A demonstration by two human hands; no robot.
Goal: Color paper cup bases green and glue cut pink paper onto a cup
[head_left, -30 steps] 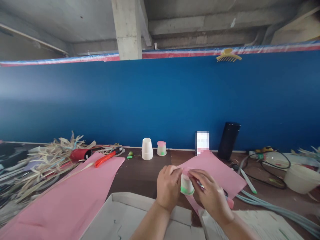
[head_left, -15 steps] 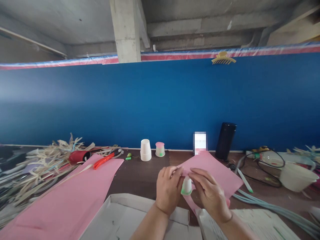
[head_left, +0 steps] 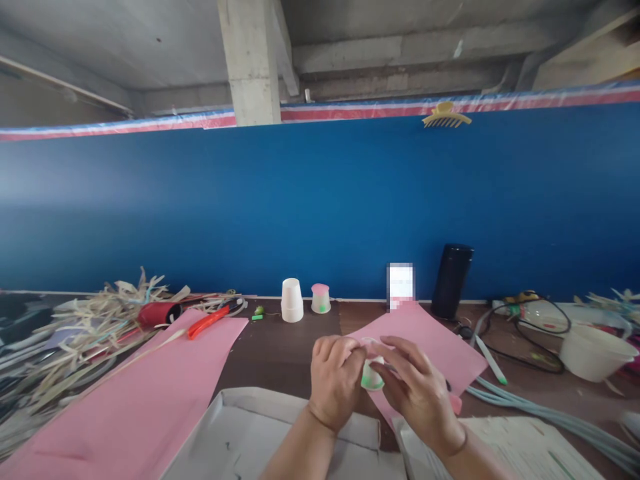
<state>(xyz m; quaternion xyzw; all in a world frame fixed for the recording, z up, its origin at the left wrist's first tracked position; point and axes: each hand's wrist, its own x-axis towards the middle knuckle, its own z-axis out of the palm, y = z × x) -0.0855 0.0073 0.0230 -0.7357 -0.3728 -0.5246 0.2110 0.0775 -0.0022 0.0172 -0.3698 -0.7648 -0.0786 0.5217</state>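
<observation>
A small white paper cup with a green rim sits upside down between my hands. Over its top lies a small pink paper piece, partly covered by my fingers. My left hand is closed at the upper left of the cup, pinching the edge of that piece. From the other side, my right hand has its fingertips on the pink piece and its thumb close to the cup's side. A large pink sheet lies behind the hands, and a narrow pink strip runs below the cup.
Further back stand stacked white cups, a pink-topped cup and a black cylinder. Red-handled scissors rest on another pink sheet. A shallow white box is in front; a green-tipped marker and cables lie right.
My right thumb has come down nearer the cup's side, and its fingers have spread a little. The left hand has shifted slightly left. The cup stays nearly in place.
</observation>
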